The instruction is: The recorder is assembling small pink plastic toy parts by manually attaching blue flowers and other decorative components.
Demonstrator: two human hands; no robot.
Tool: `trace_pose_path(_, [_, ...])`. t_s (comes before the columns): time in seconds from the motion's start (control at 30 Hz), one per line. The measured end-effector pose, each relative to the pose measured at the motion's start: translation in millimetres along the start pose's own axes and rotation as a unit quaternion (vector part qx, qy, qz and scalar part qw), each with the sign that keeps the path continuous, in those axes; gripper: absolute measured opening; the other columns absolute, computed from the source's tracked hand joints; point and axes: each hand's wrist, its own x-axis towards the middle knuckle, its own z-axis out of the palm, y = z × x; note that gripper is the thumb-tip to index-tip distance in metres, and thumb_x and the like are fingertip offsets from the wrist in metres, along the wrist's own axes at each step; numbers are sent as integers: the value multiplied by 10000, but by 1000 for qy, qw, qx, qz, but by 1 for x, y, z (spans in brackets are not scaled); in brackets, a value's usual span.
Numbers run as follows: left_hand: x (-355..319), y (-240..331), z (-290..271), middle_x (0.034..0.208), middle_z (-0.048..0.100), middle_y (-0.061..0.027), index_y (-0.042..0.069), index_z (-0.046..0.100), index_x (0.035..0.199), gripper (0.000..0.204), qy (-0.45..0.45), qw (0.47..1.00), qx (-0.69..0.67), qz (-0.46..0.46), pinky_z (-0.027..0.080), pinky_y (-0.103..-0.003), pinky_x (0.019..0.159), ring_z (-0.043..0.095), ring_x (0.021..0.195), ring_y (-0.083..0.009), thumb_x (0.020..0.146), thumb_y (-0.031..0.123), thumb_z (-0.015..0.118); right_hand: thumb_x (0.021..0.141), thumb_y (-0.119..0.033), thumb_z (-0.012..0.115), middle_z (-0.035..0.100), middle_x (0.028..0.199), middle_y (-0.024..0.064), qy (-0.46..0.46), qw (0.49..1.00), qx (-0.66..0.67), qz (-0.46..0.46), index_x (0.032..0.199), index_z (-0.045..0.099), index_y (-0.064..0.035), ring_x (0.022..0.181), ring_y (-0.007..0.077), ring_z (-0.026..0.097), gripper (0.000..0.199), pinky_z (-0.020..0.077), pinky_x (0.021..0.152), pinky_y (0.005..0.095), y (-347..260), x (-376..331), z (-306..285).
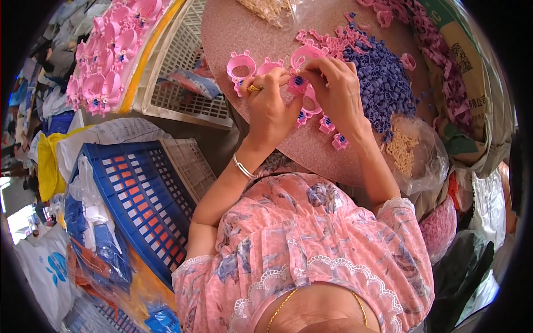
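Observation:
My left hand (271, 105), with a gold ring on one finger, is closed, its fingertips at a pink plastic band piece (308, 50) that looks like a toy wristwatch. My right hand (341, 91) pinches the same piece from the other side. A round blue part sits in its pink face between my fingertips, which partly hide it. Similar pink pieces lie close around my hands: one band (241, 65) left of them, and several faces with blue parts, such as this pink face (326, 125), toward the table's near edge.
A pile of small blue parts (383, 83) lies right of my hands, with loose pink parts (344, 41) beyond. Beige parts (403, 141) lie near a clear bag. Crates stand left: a whitish crate (180, 102), a blue basket (139, 183), and a tray (133, 83) of pink pieces.

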Motion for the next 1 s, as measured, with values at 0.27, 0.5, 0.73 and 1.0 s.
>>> trace_pose_path(0.27, [-1, 4, -10, 833, 669, -25, 80, 531, 1169, 473, -30, 993, 85, 75, 321, -402, 933, 618, 913, -189, 751, 94, 751, 820, -136, 719, 642, 839, 17, -11, 996, -64, -58, 896, 676, -102, 813, 219, 594, 94, 390, 787, 357, 2, -5, -3])
trace_pose_path(0.5, [-1, 9, -11, 831, 653, -30, 77, 540, 1174, 486, -16, 999, -17, -22, 322, -405, 933, 627, 923, -195, 743, 90, 764, 810, -177, 733, 620, 824, 10, 22, 993, -45, -106, 903, 666, -105, 793, 219, 578, 136, 382, 794, 356, 5, -6, -1])
trace_pose_path(0.73, [-7, 0, -13, 977, 718, -71, 72, 516, 1186, 533, -22, 999, -22, -14, 316, -404, 968, 640, 926, -218, 734, 124, 795, 781, -169, 763, 633, 867, 7, 5, 996, 17, -84, 1010, 710, -137, 834, 191, 587, 237, 377, 807, 341, 9, -1, -16])
trace_pose_path(1.0, [-2, 5, -21, 1002, 728, -80, 68, 498, 1203, 550, -51, 998, -17, -11, 306, -408, 982, 648, 943, -217, 733, 80, 784, 734, -190, 770, 615, 978, -23, -8, 988, -19, -152, 970, 707, -164, 946, 176, 568, 245, 360, 883, 362, 12, 0, -15])
